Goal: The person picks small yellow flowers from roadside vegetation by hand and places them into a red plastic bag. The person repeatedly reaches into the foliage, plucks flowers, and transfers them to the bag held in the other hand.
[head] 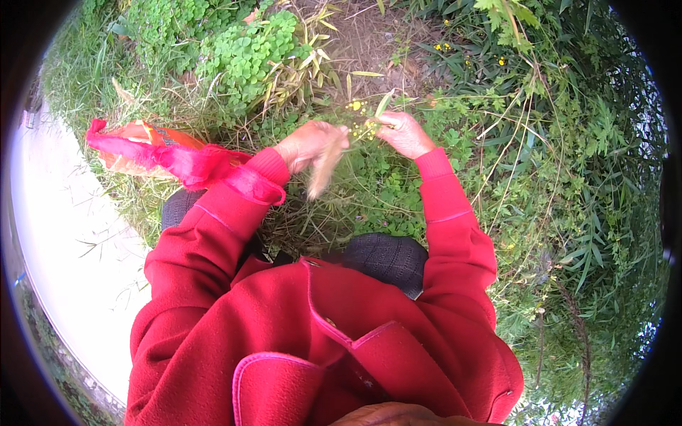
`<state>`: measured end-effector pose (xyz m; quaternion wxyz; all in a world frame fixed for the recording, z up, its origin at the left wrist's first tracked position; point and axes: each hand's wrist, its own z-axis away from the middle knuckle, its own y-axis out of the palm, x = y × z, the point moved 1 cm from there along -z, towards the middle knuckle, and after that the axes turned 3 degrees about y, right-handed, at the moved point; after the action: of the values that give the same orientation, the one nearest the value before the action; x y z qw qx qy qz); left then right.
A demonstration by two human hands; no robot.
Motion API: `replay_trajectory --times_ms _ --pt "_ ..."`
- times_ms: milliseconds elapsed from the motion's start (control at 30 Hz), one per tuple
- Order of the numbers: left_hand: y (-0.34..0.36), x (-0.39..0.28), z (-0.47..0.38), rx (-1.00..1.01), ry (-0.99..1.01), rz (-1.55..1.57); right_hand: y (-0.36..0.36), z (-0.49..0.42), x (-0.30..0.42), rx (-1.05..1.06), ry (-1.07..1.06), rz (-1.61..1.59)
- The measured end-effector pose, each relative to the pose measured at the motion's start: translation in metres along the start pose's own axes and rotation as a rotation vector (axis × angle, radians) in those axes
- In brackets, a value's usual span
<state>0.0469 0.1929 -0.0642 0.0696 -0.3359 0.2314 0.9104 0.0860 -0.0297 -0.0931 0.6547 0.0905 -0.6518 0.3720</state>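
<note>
My left hand (305,142) is closed around a fluffy tan grass plume (323,171), which hangs blurred below the fingers. Just to its right, my right hand (404,134) pinches a thin stalk with a green leaf (383,102). Between the two hands are small yellow flowers (356,106); whether they are cut or rooted I cannot tell. An orange plastic bag (139,133) with a bright pink fabric strap (186,162) lies to the left, and the strap is looped around my left sleeve cuff.
Clover-like plants (250,58) and dry bamboo-like leaves (314,58) grow ahead, beside bare soil (362,42). Dense leafy shrubs with thin woody stems (511,154) crowd the right side. A bright pale pavement (74,239) runs along the left. My knee (386,261) is below the hands.
</note>
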Motion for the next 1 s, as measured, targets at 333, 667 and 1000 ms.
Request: replay_trajectory --times_ms 333,667,1000 --pt "-0.043 -0.022 -0.008 -0.095 0.196 0.401 -0.009 0.007 0.002 -0.089 0.143 0.11" --pt "-0.039 -0.038 0.002 0.157 0.25 0.63 -0.01 0.004 0.007 -0.062 0.145 0.223" --pt "-0.014 -0.025 0.001 0.135 0.141 0.344 0.002 -0.001 -0.001 -0.069 0.182 0.065"
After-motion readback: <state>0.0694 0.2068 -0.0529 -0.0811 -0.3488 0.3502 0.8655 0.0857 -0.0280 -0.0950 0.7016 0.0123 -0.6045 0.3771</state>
